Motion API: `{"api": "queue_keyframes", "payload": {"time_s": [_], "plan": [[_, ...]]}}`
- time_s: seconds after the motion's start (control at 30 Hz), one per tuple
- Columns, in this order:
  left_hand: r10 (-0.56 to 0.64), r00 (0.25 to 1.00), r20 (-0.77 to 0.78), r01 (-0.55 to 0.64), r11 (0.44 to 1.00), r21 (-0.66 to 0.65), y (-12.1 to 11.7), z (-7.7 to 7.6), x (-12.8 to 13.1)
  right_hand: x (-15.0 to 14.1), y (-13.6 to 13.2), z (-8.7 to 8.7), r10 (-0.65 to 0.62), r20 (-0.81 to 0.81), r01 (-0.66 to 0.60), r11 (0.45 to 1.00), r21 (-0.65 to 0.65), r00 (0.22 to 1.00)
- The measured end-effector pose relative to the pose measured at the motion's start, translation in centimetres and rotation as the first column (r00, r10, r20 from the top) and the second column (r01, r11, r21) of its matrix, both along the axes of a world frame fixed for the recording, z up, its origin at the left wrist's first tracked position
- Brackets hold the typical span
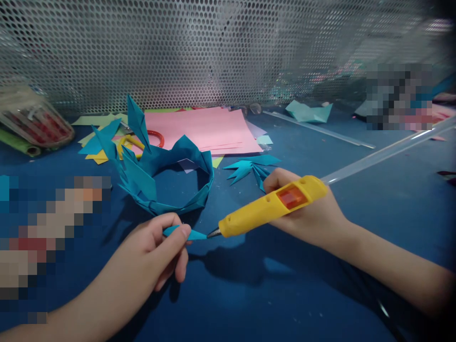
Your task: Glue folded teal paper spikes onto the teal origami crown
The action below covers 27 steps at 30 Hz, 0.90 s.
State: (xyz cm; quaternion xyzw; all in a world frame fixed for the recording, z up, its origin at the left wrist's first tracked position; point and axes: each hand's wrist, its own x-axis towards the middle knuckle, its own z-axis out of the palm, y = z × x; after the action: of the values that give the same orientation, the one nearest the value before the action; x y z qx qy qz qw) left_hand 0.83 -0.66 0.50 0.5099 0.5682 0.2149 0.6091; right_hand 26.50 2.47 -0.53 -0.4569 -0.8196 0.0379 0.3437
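Pinched between the thumb and fingers of my left hand is a small pointed piece of folded blue paper. My right hand is wrapped round a yellow hot glue gun, with a clear glue stick sticking out of its back end. The gun's metal nozzle is at the tip of the paper piece. Beyond my left hand stands a ring-shaped blue paper crown with upright points at its left. Several folded blue paper pieces lie just beyond my right hand, partly hidden by it.
Pink paper sheets lie at the back, beside scissors with yellow and red handles. A perforated metal screen closes off the far side. Another glue stick and a pale green folded paper lie back right. A clear jar stands left.
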Motion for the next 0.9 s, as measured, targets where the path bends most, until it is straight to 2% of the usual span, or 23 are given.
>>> {"api": "queue_keyframes", "payload": {"time_s": [0.23, 0.63, 0.9], "plan": [[0.013, 0.999, 0.035, -0.012, 1.0, -0.013, -0.28, -0.8, -0.55, -0.01, 0.13, 0.02, -0.006, -0.037, 0.004, 0.999, -0.052, 0.999], [-0.002, 0.998, 0.059, 0.002, 1.0, -0.005, 0.04, -0.74, -0.39, -0.15, 0.08, 0.28, -0.03, -0.051, 0.024, 0.993, -0.113, 0.998], [0.021, 1.0, 0.016, -0.021, 1.0, 0.005, -0.06, -0.29, -0.01, 0.04, 0.09, 0.04, -0.02, -0.06, 0.012, 0.993, -0.119, 0.998]]}}
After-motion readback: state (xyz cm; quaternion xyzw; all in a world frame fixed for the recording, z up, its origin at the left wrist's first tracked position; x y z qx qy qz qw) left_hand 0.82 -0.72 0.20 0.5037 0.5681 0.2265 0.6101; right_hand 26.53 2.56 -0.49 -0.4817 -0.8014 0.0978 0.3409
